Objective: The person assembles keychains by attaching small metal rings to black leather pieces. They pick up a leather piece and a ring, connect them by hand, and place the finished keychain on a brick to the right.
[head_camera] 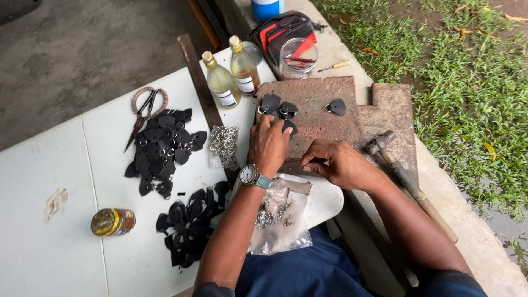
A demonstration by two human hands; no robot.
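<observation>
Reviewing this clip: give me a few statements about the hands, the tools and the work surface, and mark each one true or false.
1. The left hand wears a wristwatch. True.
2. The right hand grips the hammer. False: the hammer lies beside it, untouched.
3. Two corked bottles stand upright. True.
4. The scissors lie on the stone slab. False: they lie on the white table.
5. Black leather pieces are piled on the table. True.

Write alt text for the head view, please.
A person's left hand, wearing a watch, presses on black leather pieces on a reddish stone slab; the right hand pinches something small beside it. A hammer lies right.
</observation>
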